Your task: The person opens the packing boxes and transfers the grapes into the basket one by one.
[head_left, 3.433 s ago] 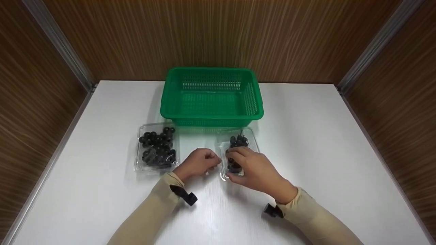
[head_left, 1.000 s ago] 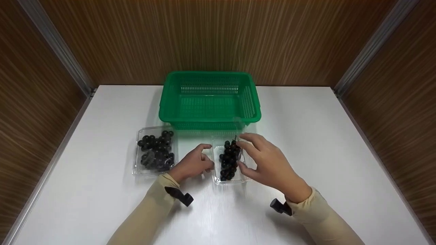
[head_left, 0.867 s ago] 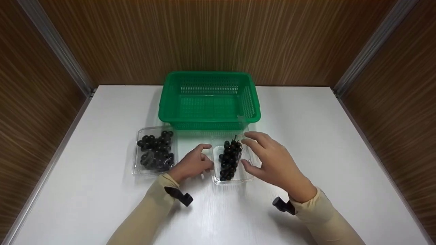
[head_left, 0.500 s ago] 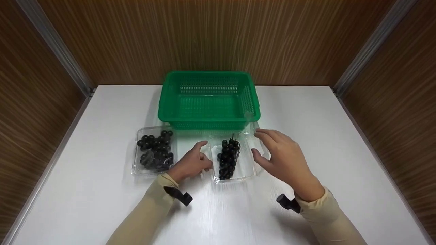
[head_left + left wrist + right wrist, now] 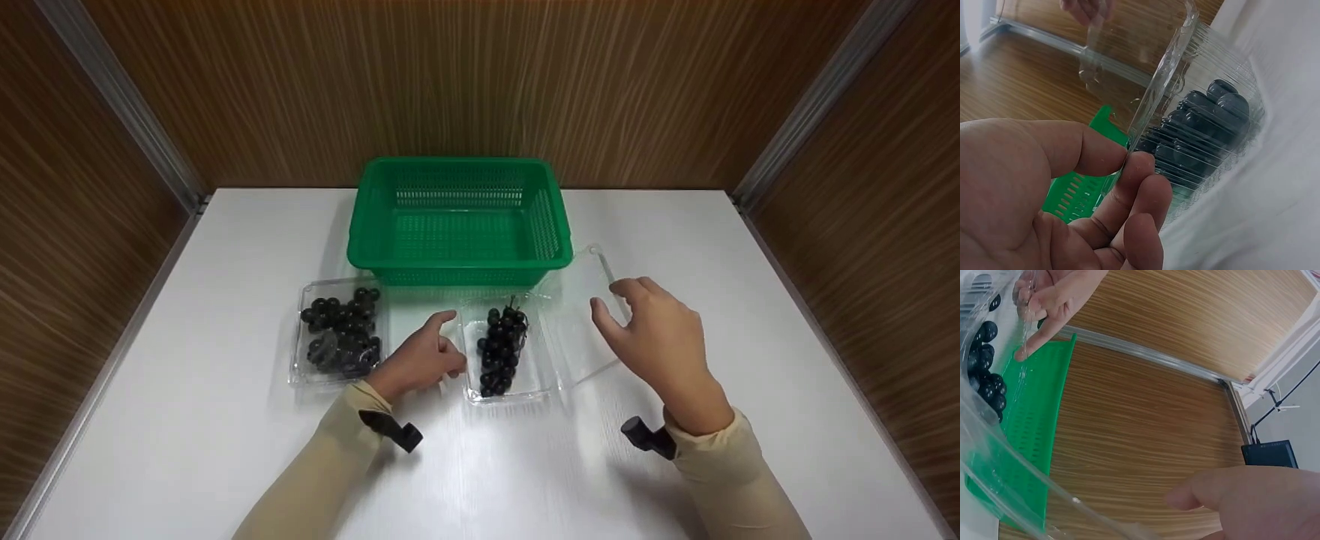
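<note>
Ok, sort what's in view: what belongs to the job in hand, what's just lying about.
Likely in the job: left hand, right hand, open clear container, its lid, grapes inside.

Seemingly just lying about, untouched: green basket, other grape pack, black device.

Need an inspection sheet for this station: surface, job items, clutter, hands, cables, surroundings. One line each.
Surface: white table, no spill seen.
Right pack: clear plastic, one dark grape bunch inside; lid open to the right.
Left pack: grapes under clear plastic.
Basket: green, behind the packs.
Clutter: nothing seen.
Left hand: at right pack's left rim; pinching or pressing unclear.
Right hand: beside the lid, contact unclear.
Cables: nothing seen on table; thin dark line beyond the panels, possibly one.
Surroundings: wood-grain panels; black box outside.
</note>
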A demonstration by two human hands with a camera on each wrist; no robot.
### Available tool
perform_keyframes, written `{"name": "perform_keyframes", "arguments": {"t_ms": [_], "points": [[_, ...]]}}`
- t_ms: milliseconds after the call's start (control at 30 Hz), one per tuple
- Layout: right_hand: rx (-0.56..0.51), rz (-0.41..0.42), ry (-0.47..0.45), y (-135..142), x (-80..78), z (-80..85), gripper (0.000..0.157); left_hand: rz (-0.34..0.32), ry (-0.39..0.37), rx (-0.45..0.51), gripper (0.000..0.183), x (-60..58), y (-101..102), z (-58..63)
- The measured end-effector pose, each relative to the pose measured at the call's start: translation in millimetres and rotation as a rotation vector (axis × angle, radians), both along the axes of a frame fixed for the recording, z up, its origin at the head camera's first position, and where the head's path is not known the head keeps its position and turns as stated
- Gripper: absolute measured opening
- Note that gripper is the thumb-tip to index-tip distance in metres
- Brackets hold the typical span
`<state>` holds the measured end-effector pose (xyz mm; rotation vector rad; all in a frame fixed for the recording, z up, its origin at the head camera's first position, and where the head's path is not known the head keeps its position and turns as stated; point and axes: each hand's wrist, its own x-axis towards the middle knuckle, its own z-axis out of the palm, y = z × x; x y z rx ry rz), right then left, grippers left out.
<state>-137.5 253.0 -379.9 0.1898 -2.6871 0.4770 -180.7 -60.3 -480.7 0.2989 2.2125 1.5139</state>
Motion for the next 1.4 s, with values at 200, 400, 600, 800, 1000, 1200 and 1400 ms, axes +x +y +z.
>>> {"name": "perform_keyframes", "arguments": {"t_ms": [200, 400, 600, 800, 1000, 1200, 1400], "points": [[-0.015, -0.035, -0.146, 13, -11.5, -3.3, 0.048, 0.019, -0.002, -0.011, 0.091, 0.4, -2, 0.7], [-0.001, -0.034, -0.357, 25, -25.0, -8.6, 0.062, 0.036, 0.016, -0.031, 0.092, 1.0, -4, 1.4], [0.049, -0.017, -0.502, 28, -36.7, -21.8, 0.068, 0.071, 0.030, -0.086, 0.098, 2.8, -8, 5.1], [0.114, 0.019, -0.631, 27, -44.6, -34.3, 0.071, 0.079, 0.053, -0.152, 0.098, 4.0, -12, 9.9], [0.150, 0.027, -0.704, 25, -50.7, -46.1, 0.071, 0.073, 0.110, -0.200, 0.091, 2.3, -13, 11.2], [0.149, 0.048, -0.736, 25, -56.8, -56.2, 0.069, 0.073, 0.122, -0.196, 0.086, 0.3, -14, 12.1], [0.150, 0.064, -0.747, 22, -57.5, -58.7, 0.069, 0.079, 0.114, -0.182, 0.084, -0.6, -15, 11.8]]}}
